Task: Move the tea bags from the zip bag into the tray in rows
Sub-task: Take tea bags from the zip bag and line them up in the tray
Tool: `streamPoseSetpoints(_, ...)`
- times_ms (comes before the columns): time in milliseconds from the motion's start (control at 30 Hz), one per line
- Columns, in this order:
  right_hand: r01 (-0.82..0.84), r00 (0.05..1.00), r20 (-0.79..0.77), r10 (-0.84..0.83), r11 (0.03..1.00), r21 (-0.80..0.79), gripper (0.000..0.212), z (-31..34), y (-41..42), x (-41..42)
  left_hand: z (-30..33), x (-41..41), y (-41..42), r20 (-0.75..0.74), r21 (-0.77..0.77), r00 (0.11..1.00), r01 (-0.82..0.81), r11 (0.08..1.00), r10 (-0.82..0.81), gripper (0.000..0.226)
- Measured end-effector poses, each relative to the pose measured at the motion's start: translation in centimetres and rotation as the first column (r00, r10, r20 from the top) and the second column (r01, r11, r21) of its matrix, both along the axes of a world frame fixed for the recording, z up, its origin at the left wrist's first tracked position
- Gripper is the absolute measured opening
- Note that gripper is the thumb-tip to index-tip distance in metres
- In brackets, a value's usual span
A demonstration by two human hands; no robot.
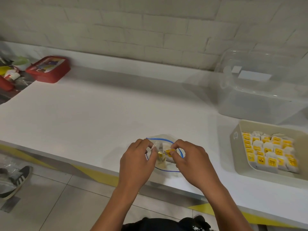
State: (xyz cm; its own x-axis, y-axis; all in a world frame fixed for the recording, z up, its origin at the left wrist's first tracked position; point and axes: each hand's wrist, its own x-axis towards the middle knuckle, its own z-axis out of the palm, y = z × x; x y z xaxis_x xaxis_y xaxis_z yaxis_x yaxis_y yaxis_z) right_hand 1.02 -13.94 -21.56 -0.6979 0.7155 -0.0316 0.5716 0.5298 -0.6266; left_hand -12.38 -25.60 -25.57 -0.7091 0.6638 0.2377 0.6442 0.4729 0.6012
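- A wall (pixel 150 22) of pale painted brick ran along the back, in soft, even light.
- A long white counter (pixel 100 105) stood against it, with a low white ledge (pixel 133 62) where the two met.
- The counter's front edge (pixel 93 174) bore yellow and grey slanted stripes.
- The floor (pixel 58 205) was laid with large light tiles with thin dark joints.
- At the far left the white top ended and a darker surface (pixel 10 94) showed, cluttered and blurred.
- A patch of grey tape (pixel 10 205) lay stuck to the floor at the lower left.
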Motion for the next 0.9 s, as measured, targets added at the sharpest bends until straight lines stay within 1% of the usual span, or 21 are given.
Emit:
streamPoseSetpoints(100,0.020,0.999,-0.039,-0.025,0.993,-0.116,0.007,-0.1,0.4,0.2,0.5,0.1,-0.1,0.022,0.002,0.999,0.027,1.000,-0.027,0.009)
streamPoseSetpoints(167,0.019,0.996,-0.078,-0.033,0.985,-0.173,0.009,0.0,0.6,0.5,0.7,0.2,0.0,0.071,0.008,0.995,0.067,0.998,-0.067,0.009)
streamPoseSetpoints(267,0.006,0.994,-0.106,-0.030,0.975,-0.221,0.012,-0.1,1.0,0.9,1.5,0.7,0.1,0.216,0.087,0.972,0.081,0.993,-0.098,0.007)
streamPoseSetpoints(333,-0.024,0.991,-0.134,-0.016,0.956,-0.291,0.013,0.3,1.2,1.1,2.2,1.2,0.4,0.306,0.154,0.945,0.073,0.985,-0.118,0.009)
streamPoseSetpoints(467,-0.073,0.979,-0.205,-0.011,0.914,-0.398,0.012,1.0,1.6,1.9,3.4,2.1,1.2,0.429,0.262,0.886,0.063,0.963,-0.175,0.013)
streamPoseSetpoints(567,-0.068,0.964,-0.261,-0.047,0.908,-0.414,0.013,1.1,2.5,2.7,3.7,2.7,2.3,0.460,0.297,0.866,0.057,0.953,-0.195,0.012)
streamPoseSetpoints(667,-0.051,0.923,-0.364,-0.123,0.900,-0.433,0.012,1.3,3.8,3.8,4.0,3.4,3.7,0.480,0.312,0.850,0.065,0.948,-0.216,0.014)
streamPoseSetpoints(767,-0.052,0.889,-0.425,-0.170,0.885,-0.463,0.011,1.4,5.5,5.6,4.3,5.0,5.6,0.516,0.332,0.814,0.096,0.938,-0.266,0.014)
streamPoseSetpoints(833,-0.046,0.875,-0.446,-0.191,0.883,-0.468,0.011,1.4,6.7,6.8,4.2,6.4,7.1,0.502,0.346,0.814,0.119,0.931,-0.291,0.015)
streamPoseSetpoints(900,-0.027,0.873,-0.447,-0.197,0.894,-0.448,0.011,1.2,7.8,8.2,3.9,8.1,8.8,0.467,0.370,0.833,0.120,0.921,-0.296,0.016)
